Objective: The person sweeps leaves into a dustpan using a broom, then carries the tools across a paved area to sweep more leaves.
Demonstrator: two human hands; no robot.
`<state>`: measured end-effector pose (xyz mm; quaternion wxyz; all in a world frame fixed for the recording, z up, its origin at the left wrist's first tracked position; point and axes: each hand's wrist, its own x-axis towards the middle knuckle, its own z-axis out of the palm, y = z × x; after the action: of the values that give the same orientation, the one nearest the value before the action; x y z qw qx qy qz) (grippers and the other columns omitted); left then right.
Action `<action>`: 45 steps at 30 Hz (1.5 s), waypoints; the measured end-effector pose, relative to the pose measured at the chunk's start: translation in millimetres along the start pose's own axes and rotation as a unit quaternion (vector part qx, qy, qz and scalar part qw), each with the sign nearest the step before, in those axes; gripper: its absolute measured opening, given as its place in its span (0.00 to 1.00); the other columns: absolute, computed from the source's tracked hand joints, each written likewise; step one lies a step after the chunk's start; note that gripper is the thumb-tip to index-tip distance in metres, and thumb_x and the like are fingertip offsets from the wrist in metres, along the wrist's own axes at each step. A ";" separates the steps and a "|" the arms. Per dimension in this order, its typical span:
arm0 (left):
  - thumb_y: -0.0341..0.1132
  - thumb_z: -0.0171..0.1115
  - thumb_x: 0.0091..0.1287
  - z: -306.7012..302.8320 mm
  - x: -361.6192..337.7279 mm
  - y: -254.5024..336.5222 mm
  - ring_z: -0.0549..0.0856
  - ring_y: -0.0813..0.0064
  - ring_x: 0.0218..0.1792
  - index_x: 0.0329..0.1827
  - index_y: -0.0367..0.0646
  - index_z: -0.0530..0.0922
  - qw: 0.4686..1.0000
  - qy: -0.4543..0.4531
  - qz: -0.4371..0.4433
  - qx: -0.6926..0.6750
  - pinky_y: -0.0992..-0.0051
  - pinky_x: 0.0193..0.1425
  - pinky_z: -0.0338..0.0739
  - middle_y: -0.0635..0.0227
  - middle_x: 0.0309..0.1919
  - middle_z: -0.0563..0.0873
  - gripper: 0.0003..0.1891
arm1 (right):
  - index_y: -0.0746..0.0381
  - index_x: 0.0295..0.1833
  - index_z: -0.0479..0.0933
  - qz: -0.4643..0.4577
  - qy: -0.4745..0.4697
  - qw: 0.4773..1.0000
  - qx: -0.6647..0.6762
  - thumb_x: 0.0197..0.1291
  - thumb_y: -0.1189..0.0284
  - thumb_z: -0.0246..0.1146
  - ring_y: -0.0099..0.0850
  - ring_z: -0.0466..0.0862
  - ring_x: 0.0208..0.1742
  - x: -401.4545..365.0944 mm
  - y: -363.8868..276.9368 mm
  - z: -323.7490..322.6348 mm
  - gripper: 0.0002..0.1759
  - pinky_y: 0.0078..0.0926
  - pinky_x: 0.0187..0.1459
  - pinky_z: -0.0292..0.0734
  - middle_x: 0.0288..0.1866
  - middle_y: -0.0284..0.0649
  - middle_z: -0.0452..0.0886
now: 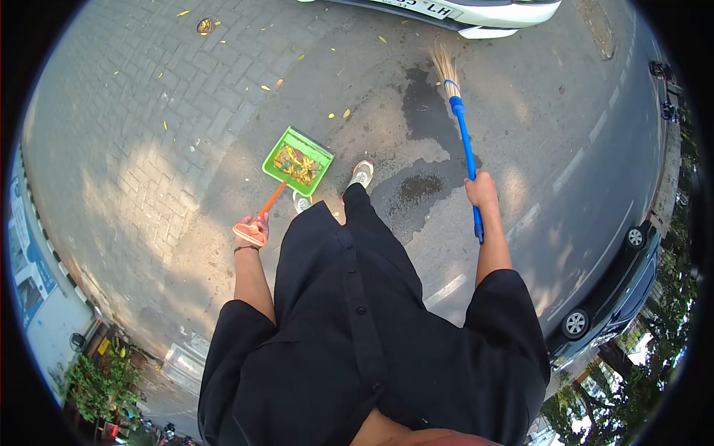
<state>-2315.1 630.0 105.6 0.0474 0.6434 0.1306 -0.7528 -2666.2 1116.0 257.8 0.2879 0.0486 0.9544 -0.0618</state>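
My left hand [253, 230] is closed round the orange handle of a green dustpan [322, 153]. Yellow and brown leaves [296, 164] lie heaped in the pan, which is just ahead of my feet, a little to the left. On the right, my right hand [482, 189] grips the blue stick of a broom [466, 137]. The broom's straw bristles point forward, beside a dark wet patch [424, 111] on the pavement, and are well apart from the dustpan.
A white car [506, 18] stands at the front. Scattered yellow leaves [346, 114] dot the ground and brick paving [171, 97]. A dark car [610, 290] is on the road at right. Potted plants [104, 379] stand at lower left.
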 end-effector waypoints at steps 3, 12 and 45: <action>0.38 0.49 0.62 -6.1 -24.5 -12.3 0.81 0.72 0.25 0.51 0.32 0.65 1.000 0.008 0.017 0.018 0.81 0.23 0.78 0.48 0.41 0.78 0.19 | 0.71 0.45 0.74 0.039 -0.002 0.997 -0.065 0.50 0.69 0.57 0.52 0.79 0.46 78.2 16.1 17.3 0.19 0.43 0.49 0.75 0.42 0.60 0.78; 0.48 0.46 0.64 -23.8 -41.9 -4.2 0.82 0.72 0.30 0.55 0.37 0.67 0.996 -0.051 0.007 0.079 0.77 0.31 0.77 0.61 0.40 0.81 0.24 | 0.73 0.36 0.76 -0.066 -0.077 0.993 -0.064 0.48 0.70 0.57 0.53 0.80 0.44 -22.4 -18.0 23.1 0.15 0.42 0.48 0.74 0.36 0.60 0.79; 0.35 0.50 0.63 -33.7 6.6 8.8 0.74 0.78 0.17 0.37 0.31 0.68 0.984 -0.137 -0.112 -0.021 0.82 0.19 0.71 0.64 0.23 0.75 0.12 | 0.70 0.40 0.74 -0.131 -0.192 0.973 0.004 0.53 0.68 0.59 0.54 0.78 0.42 -200.2 -119.1 42.9 0.15 0.45 0.43 0.71 0.33 0.58 0.79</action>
<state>-2281.8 630.8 93.3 -0.0058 0.5148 0.2099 -0.8312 -2492.1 980.6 344.2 0.4551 -0.0886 0.8790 -0.1111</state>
